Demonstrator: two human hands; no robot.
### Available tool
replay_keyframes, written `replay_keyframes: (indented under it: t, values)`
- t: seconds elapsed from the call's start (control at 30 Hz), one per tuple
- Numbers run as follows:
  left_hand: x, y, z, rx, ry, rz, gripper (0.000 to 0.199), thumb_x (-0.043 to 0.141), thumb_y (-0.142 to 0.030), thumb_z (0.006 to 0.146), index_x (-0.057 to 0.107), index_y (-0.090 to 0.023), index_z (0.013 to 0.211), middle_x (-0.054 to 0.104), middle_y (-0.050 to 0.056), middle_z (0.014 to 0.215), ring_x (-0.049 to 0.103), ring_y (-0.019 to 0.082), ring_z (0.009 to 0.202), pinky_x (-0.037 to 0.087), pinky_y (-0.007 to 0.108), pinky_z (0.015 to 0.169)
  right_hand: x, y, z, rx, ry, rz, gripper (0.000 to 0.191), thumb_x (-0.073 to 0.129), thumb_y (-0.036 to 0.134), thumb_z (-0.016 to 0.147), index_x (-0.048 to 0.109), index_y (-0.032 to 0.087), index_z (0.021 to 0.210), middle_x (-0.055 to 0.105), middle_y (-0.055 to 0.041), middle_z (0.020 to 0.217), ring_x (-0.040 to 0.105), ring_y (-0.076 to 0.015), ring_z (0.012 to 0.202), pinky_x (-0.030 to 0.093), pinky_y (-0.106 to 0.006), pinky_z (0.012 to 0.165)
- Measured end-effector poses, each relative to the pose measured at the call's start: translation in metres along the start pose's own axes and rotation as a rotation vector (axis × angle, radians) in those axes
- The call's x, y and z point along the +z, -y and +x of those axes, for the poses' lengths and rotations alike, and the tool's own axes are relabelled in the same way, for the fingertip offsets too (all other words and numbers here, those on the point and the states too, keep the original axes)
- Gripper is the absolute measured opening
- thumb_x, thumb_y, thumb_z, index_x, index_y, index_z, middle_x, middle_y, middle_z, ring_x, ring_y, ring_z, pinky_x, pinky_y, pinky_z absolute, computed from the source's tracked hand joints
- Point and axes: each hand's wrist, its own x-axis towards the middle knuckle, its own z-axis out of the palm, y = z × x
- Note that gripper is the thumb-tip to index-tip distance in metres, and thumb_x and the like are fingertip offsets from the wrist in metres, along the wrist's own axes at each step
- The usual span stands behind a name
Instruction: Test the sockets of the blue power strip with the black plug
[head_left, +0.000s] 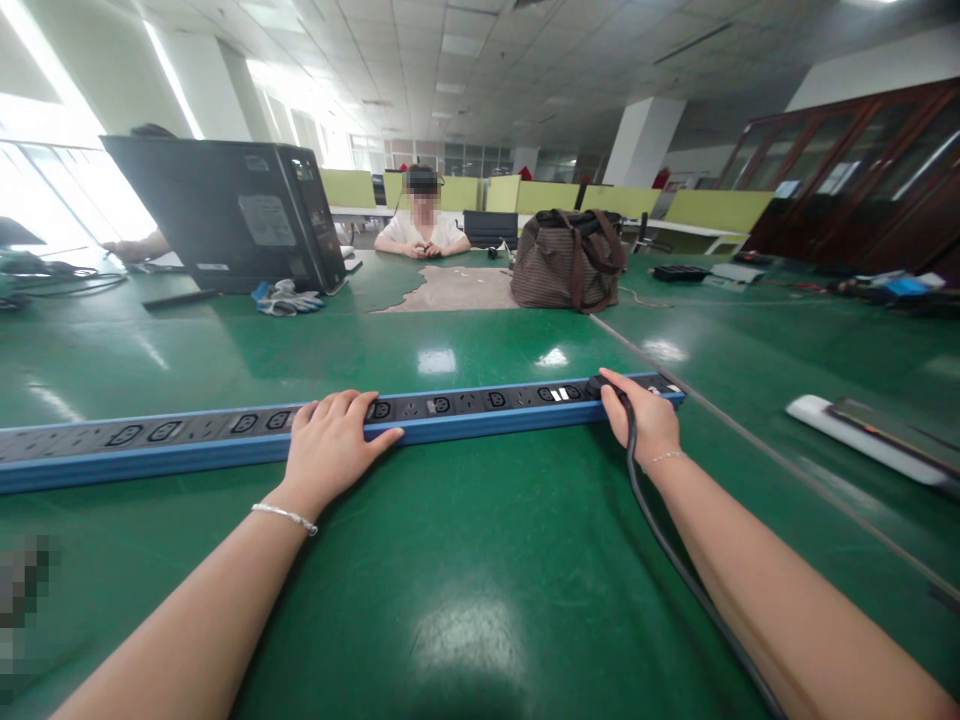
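Note:
A long blue power strip (450,425) with a dark face and several sockets lies across the green table. My left hand (330,440) grips it left of the middle, fingers over the top and thumb along the front side. Near the strip's right end, my right hand (641,415) is closed around a black plug (596,386), which sits at a socket; how deep it sits is hidden by the fingers. From the plug a thick black cable (656,520) runs down beside my right forearm.
Across the green table (480,560), a person (422,225) sits with hands together. A black computer case (240,215), gloves (286,298) and a brown striped bag (566,260) stand or lie farther back. A white-edged flat object (862,435) lies at right.

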Motion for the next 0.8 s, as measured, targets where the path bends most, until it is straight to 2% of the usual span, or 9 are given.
replay_keyframes:
  t: [0.13,0.33,0.6,0.8]
  values:
    - [0.001,0.001,0.001,0.003,0.012,0.000,0.062,0.039,-0.061,0.080,0.049,-0.019,0.124,0.056,0.012,0.123,0.047,0.030,0.116,0.028,0.047,0.098,-0.003,0.004,-0.002,0.014,0.026,-0.012,0.040,0.043,0.040,0.085,0.062,0.029,0.119,0.072,-0.0059,0.086,0.067,-0.0245,0.073,0.050,-0.033,0.065]
    - [0.000,0.001,0.001,0.004,0.014,0.003,0.062,0.039,-0.061,0.080,0.049,-0.019,0.125,0.056,0.012,0.124,0.047,0.030,0.116,0.028,0.047,0.098,-0.007,0.006,-0.011,-0.074,0.068,-0.081,0.044,0.037,0.038,0.089,0.054,0.025,0.127,0.072,-0.0080,0.091,0.066,-0.0248,0.077,0.049,-0.032,0.067]
    - [0.002,0.002,0.001,0.010,0.003,-0.006,0.062,0.039,-0.061,0.080,0.049,-0.019,0.124,0.056,0.012,0.124,0.047,0.029,0.117,0.029,0.047,0.097,-0.015,0.015,-0.001,-0.078,0.111,-0.233,0.041,0.039,0.037,0.087,0.059,0.028,0.122,0.071,-0.0081,0.077,0.065,-0.0246,0.066,0.047,-0.034,0.063]
    - [0.001,0.001,0.001,0.013,-0.002,0.002,0.062,0.039,-0.062,0.080,0.049,-0.018,0.124,0.056,0.013,0.123,0.048,0.029,0.115,0.029,0.047,0.097,-0.003,0.012,-0.007,-0.044,0.000,-0.126,0.042,0.038,0.036,0.088,0.059,0.024,0.122,0.072,-0.0085,0.080,0.066,-0.0239,0.068,0.048,-0.032,0.065]
